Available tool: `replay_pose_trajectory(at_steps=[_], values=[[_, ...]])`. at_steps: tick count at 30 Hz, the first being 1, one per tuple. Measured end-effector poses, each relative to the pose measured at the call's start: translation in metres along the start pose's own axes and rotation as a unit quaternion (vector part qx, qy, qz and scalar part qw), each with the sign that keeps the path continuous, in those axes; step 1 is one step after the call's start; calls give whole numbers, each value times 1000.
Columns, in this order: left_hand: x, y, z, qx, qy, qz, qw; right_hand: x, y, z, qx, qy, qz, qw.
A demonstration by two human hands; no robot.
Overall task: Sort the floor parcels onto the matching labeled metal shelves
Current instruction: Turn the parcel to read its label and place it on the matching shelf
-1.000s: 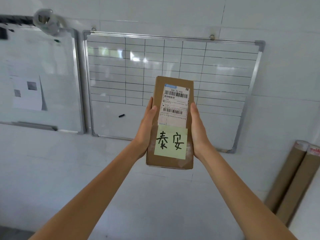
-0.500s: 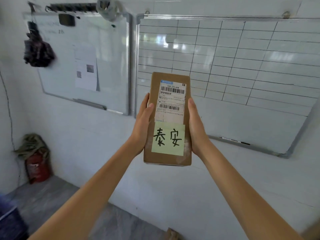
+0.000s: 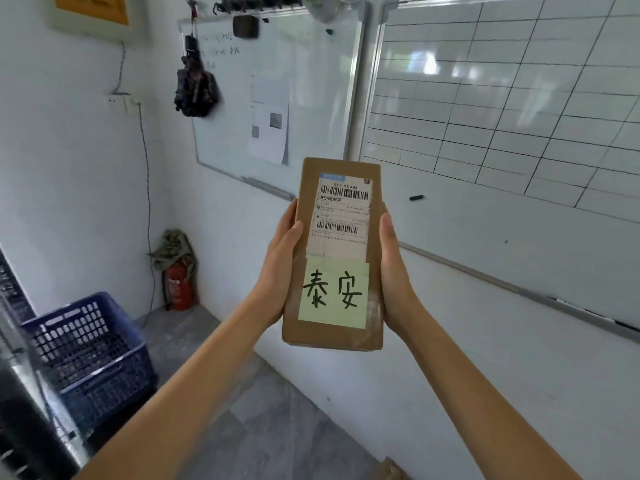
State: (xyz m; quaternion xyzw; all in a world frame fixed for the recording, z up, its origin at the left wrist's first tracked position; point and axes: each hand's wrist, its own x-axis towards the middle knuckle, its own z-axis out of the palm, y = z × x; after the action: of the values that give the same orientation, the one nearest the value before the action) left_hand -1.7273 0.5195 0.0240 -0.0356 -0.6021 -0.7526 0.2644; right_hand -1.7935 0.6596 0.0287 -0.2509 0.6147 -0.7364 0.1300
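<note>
Left hand (image 3: 277, 268) and right hand (image 3: 394, 271) clasp the long sides of the upright brown cardboard parcel (image 3: 334, 254); misreading its yellow handwritten note (image 3: 333, 294) would mean the wrong shelf.

Sticky note (image 3: 333, 293): "泰安"; shipping label (image 3: 343, 213): "530 D5 A68" (barcoded).

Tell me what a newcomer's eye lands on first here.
The brown parcel at centre, held upright between the left hand and the right hand, its yellow sticky note hand-lettered in black. Behind it, the gridded whiteboard fills the upper right; a blue basket sits lower left.
</note>
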Motion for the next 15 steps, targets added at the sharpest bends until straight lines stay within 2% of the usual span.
replay_pose_trajectory(at_steps=[9,15], values=[[-32,6,-10,46,155,-4,987,17,23,18,48,-100,20,994],[-89,23,-22,86,265,19,960,-3,37,55,75,-221,35,972]])
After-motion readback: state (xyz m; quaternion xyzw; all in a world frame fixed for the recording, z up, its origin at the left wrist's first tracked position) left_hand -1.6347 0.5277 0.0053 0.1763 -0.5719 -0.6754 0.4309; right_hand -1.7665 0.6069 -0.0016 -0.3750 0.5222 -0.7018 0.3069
